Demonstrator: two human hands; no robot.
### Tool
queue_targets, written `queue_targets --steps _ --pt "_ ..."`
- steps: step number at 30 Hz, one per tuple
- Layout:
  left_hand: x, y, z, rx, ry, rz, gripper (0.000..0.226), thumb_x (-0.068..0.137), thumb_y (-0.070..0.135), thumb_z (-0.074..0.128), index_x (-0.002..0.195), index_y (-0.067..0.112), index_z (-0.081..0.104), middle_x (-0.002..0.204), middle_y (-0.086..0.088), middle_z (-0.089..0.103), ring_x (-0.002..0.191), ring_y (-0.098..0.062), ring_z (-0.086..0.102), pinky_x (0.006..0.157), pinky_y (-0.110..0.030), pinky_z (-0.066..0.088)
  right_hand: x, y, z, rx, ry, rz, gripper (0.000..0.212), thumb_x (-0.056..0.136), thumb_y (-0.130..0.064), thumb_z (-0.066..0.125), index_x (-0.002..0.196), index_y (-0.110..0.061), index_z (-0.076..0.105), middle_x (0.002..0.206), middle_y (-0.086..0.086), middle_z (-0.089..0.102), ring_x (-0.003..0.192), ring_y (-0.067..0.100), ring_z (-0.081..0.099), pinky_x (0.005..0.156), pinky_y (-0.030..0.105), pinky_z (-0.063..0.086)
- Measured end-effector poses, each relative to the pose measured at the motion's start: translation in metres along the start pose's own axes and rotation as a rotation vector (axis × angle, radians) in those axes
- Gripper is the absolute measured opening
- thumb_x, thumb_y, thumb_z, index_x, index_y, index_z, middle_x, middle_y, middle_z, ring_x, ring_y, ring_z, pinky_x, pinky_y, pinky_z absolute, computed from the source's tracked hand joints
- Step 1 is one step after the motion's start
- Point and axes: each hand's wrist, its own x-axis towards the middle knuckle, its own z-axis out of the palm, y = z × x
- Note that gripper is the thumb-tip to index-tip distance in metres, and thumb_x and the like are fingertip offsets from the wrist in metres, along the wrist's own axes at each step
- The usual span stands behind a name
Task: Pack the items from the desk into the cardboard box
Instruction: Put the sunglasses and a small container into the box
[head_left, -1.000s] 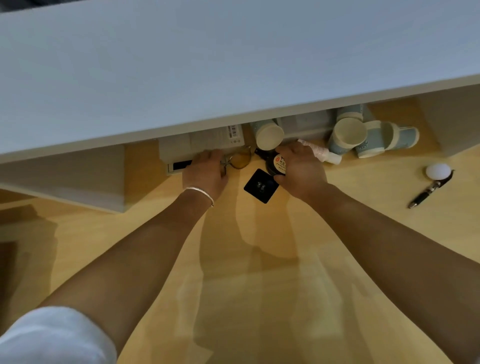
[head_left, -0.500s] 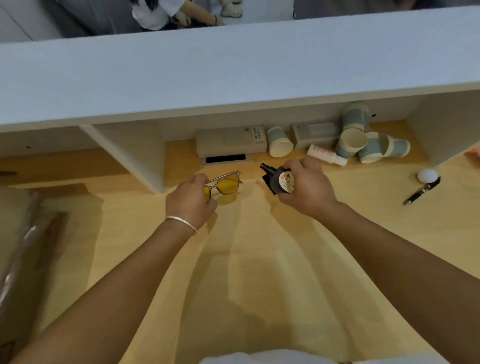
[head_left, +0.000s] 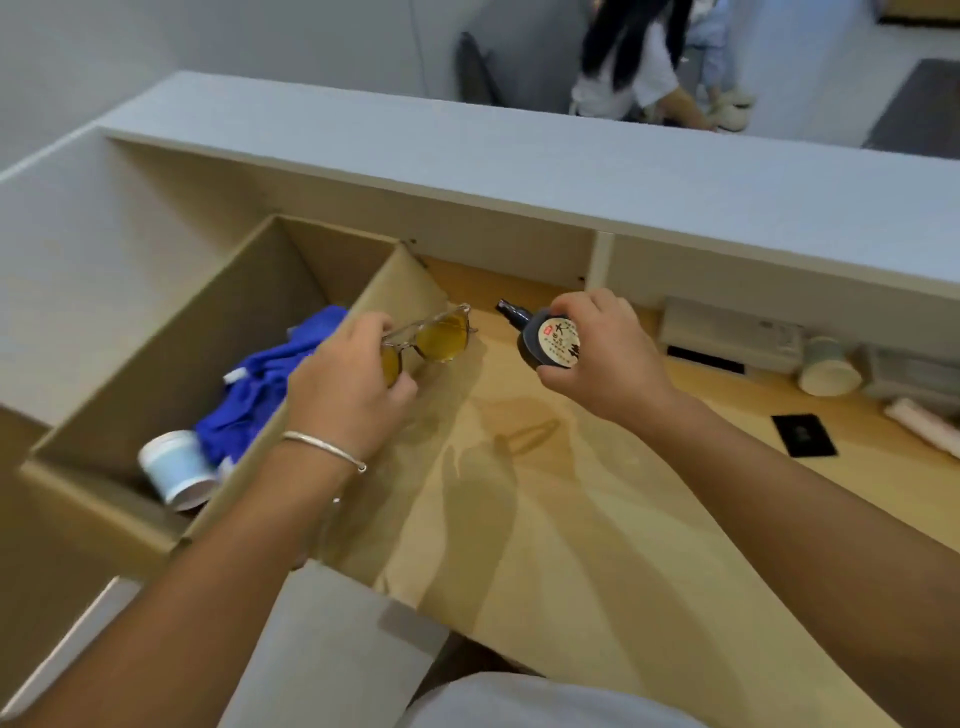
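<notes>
Both hands are loaded. Left hand (head_left: 345, 392) pinches the glasses (head_left: 434, 340) by one end of the frame, yellow lenses jutting out over the box's near flap. Right hand (head_left: 597, 353) is curled round a dark bottle (head_left: 545, 343), label up, nozzle pointing away, held above the tabletop (head_left: 545, 519) and well short of the box.

Box (head_left: 171, 332) stands open at the tabletop's left end; a blue cloth (head_left: 260, 384) and a cup (head_left: 174, 467) already lie inside. Further cups (head_left: 826, 366), a tube (head_left: 922, 426) and a black square (head_left: 802, 435) remain on the tabletop at right — the job is judged partly done.

Risks, as assessed:
- Glasses are held at one end only; a loose drop could send them against the cup or catch the flap edge and scratch a lens.
- Bottle laid on top of the glasses could bend the frame — the cloth is the softer landing.
- Whether the bottle's nozzle is capped cannot be told; leakage onto the cloth is possible.
</notes>
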Motion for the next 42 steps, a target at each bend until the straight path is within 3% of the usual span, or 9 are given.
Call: queue_targets --steps 4,10,15,18,22,26,30,34,42 --pt "-0.013 -0.068 -0.048 0.033 0.124 -0.118 0.042 0.072 0.034 0.063 0.112 0.028 0.051 0.106 0.002 0.063 0.094 -0.028 0.061 0.070 -0.038 0.048 0.031 -0.071 0.024 0.026 0.007 -0.129 0.063 0.066 -0.041 0.078 0.120 -0.032 0.047 0.115 -0.007 0.048 0.103 0.012 0.041 0.075 0.026 0.037" --pt "-0.039 -0.150 -0.082 0.093 0.117 -0.298 0.051 0.073 0.033 0.066 0.120 0.027 0.049 0.117 0.002 0.062 0.101 -0.027 0.061 0.073 -0.037 0.046 0.070 -0.158 0.058 0.010 -0.005 -0.250 0.060 0.067 -0.039 0.077 0.119 -0.028 0.048 0.117 -0.002 0.052 0.105 0.019 0.046 0.080 0.031 0.045" --pt "-0.054 -0.186 -0.086 0.091 0.052 -0.335 0.064 0.075 0.039 0.068 0.132 0.030 0.040 0.129 0.004 0.056 0.111 -0.023 0.057 0.084 -0.042 0.051 0.087 -0.197 0.088 0.047 -0.033 -0.290 0.052 0.073 -0.031 0.075 0.120 -0.023 0.051 0.119 0.001 0.055 0.110 0.023 0.048 0.080 0.030 0.040" --pt "-0.053 -0.191 -0.083 0.088 0.055 -0.279 0.069 0.076 0.039 0.071 0.136 0.024 0.040 0.132 -0.003 0.052 0.115 -0.026 0.054 0.086 -0.041 0.047 0.083 -0.196 0.101 0.068 -0.059 -0.291 0.052 0.078 -0.029 0.075 0.124 -0.020 0.053 0.126 0.001 0.053 0.115 0.020 0.048 0.090 0.031 0.042" --pt "-0.044 -0.176 -0.074 0.040 0.064 -0.193 0.066 0.077 0.033 0.070 0.135 0.018 0.043 0.129 -0.007 0.053 0.116 -0.027 0.052 0.089 -0.041 0.045 0.068 -0.167 0.101 0.018 -0.033 -0.272 0.052 0.078 -0.035 0.074 0.124 -0.023 0.054 0.125 -0.002 0.054 0.116 0.019 0.049 0.094 0.031 0.040" --pt "-0.030 -0.135 -0.058 0.001 0.058 -0.094 0.062 0.075 0.031 0.071 0.130 0.016 0.048 0.123 -0.007 0.055 0.110 -0.028 0.053 0.087 -0.040 0.044 0.044 -0.120 0.084 -0.017 0.011 -0.139 0.054 0.079 -0.044 0.073 0.127 -0.032 0.051 0.129 -0.008 0.052 0.118 0.013 0.048 0.095 0.029 0.041" --pt "-0.020 -0.078 -0.031 -0.057 0.031 0.016 0.061 0.072 0.028 0.073 0.127 0.013 0.050 0.120 -0.010 0.056 0.109 -0.031 0.053 0.088 -0.043 0.044 0.011 -0.056 0.052 -0.073 0.022 -0.085 0.055 0.082 -0.044 0.070 0.130 -0.029 0.049 0.132 -0.006 0.051 0.121 0.014 0.047 0.099 0.032 0.040" --pt "-0.016 -0.011 0.005 -0.092 -0.032 0.103 0.064 0.075 0.030 0.073 0.132 0.014 0.047 0.126 -0.009 0.053 0.117 -0.029 0.050 0.098 -0.044 0.042 -0.023 0.014 0.017 -0.124 0.037 0.004 0.055 0.082 -0.042 0.070 0.130 -0.026 0.049 0.133 -0.004 0.051 0.123 0.016 0.046 0.102 0.036 0.039" --pt "-0.020 0.117 0.082 -0.071 -0.189 0.270 0.068 0.078 0.034 0.070 0.137 0.017 0.043 0.129 -0.007 0.051 0.117 -0.029 0.050 0.096 -0.042 0.041 -0.090 0.142 -0.035 -0.126 0.010 0.232 0.058 0.084 -0.040 0.069 0.135 -0.025 0.047 0.136 -0.003 0.048 0.125 0.018 0.043 0.104 0.038 0.039"
